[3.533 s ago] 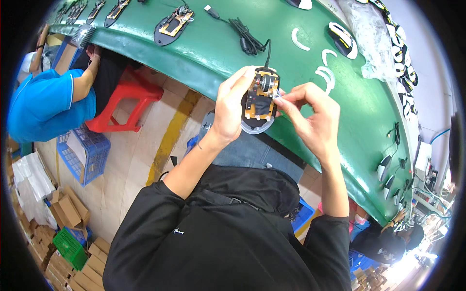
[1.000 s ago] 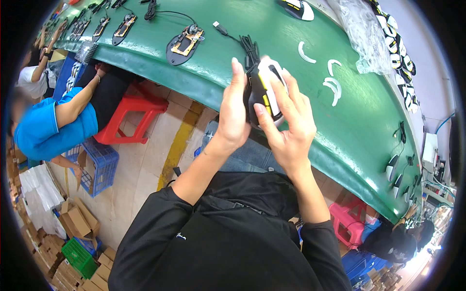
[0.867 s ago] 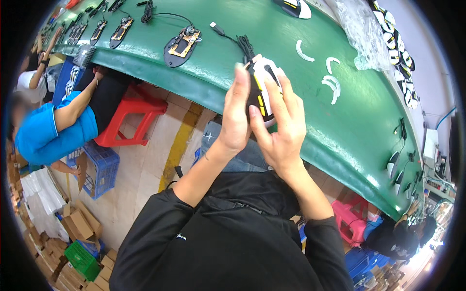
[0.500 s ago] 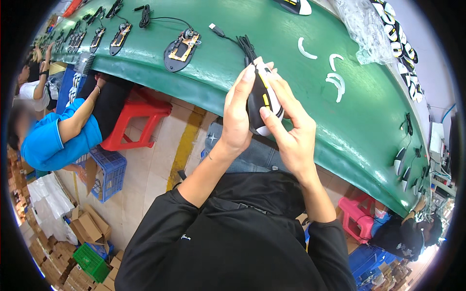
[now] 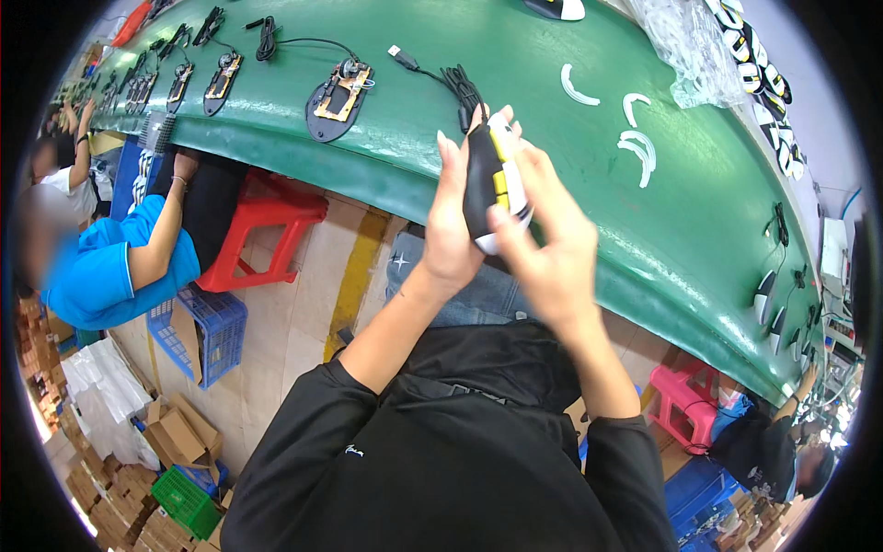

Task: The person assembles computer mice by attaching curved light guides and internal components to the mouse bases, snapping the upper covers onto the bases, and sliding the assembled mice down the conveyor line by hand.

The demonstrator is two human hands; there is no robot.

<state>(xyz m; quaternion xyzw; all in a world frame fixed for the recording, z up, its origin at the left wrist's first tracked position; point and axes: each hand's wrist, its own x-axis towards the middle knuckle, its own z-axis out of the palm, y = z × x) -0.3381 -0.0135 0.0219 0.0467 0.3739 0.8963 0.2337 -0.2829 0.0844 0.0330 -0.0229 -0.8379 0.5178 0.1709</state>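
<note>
A computer mouse (image 5: pixel 480 179), black with a white side and yellow pieces along it, is tilted up in front of me over the table's near edge. My left hand (image 5: pixel 449 235) is closed around its black side. My right hand (image 5: pixel 563 253), slightly blurred, grips the white side, with its thumb by the lower end. The mouse's bundled black cable (image 5: pixel 463 87) rests on the table just beyond, and its USB plug (image 5: pixel 395 52) points to the far left. Left of it lies an open mouse base (image 5: pixel 324 121) with a bare circuit board.
On the green table (image 5: pixel 515 55) lie several white curved strips (image 5: pixel 641 156), more open bases (image 5: pixel 221 83) and a clear plastic bag (image 5: pixel 685 60). White-and-black shells (image 5: pixel 759 83) line the far right edge. A person in blue (image 5: pixel 120 262) sits left near a red stool (image 5: pixel 267 225).
The mouse has turned in my hands, showing more of its yellow pieces and white side. My left fingers have loosened at the tip, and my right hand has shifted along the side.
</note>
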